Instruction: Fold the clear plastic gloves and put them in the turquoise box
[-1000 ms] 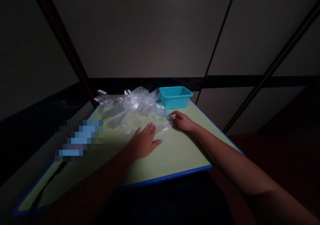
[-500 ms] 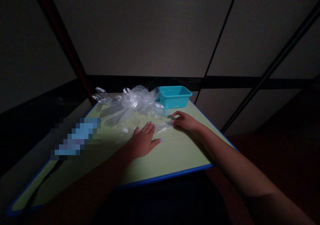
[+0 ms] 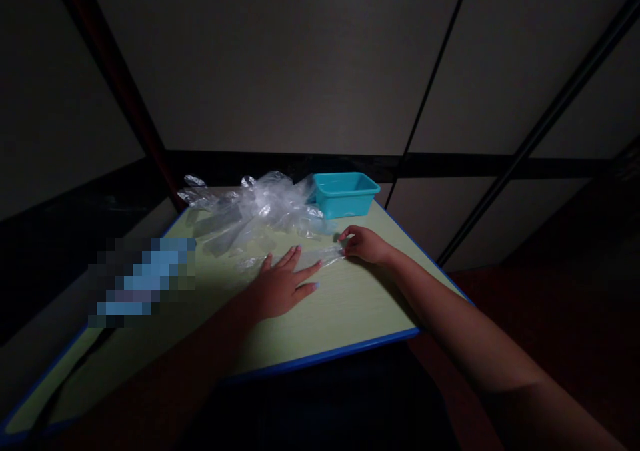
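A thin clear plastic bag (image 3: 327, 255), drawn out into a long narrow strip, lies across the table (image 3: 350, 304). My left hand (image 3: 283, 284) rests on it with palm down and fingers spread, covering its middle. At the strip's right end, my right hand (image 3: 367, 245) pinches the plastic between curled fingers. Just beyond both hands sits a loose heap of crumpled clear plastic (image 3: 265, 207). The bag's far left end is faint against the tabletop.
A turquoise plastic basket (image 3: 345, 204) stands at the back right, touching the heap. At the left edge lies a blurred-out bluish object (image 3: 150, 274) with a dark strap (image 3: 75, 377). Cabinet panels (image 3: 280, 71) rise behind the blue-edged table.
My left hand's fingers have spread wider over the strip. The right fingers have curled in more at its end. The whole view has shifted slightly.
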Available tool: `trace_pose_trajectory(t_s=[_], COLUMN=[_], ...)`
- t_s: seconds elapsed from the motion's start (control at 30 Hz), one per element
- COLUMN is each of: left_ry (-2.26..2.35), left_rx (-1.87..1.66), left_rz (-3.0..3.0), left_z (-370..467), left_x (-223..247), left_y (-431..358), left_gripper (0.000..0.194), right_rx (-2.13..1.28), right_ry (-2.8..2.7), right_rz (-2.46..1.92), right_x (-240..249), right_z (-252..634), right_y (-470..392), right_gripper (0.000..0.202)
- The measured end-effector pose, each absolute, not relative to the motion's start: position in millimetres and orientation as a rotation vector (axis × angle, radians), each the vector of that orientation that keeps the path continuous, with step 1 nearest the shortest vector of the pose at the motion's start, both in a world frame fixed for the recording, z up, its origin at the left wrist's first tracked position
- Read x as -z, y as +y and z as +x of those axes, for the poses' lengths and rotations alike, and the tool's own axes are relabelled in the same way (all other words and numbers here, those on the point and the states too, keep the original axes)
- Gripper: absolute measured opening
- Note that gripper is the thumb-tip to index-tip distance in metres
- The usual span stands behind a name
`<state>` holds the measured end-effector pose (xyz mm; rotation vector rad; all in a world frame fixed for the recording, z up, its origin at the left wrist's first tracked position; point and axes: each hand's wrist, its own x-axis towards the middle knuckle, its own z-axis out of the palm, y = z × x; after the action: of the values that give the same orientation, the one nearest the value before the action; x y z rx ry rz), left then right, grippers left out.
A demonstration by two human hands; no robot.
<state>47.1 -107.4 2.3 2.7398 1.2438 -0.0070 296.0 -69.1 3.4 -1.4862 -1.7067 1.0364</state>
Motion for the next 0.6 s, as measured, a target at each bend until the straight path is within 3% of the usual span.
trace_pose_trajectory(t_s=[0.3, 0.6], left_ry=[1.207, 1.196], left_rx=[0.000, -0.005], left_rz=[2.721, 2.738], left_z=[45.2, 44.8], left_x=[0.4, 3.0], left_y=[-105.4, -103.5], left_gripper=[0.050, 0.053], right_rx=[-0.893, -1.096], right_ry=[-1.689, -1.708], right_rz=[-1.456, -1.371], right_x=[1.9, -1.1], right_z=[288.9, 293.6], right_y=[-68.9, -70.3], right_gripper=[0.025, 0.039])
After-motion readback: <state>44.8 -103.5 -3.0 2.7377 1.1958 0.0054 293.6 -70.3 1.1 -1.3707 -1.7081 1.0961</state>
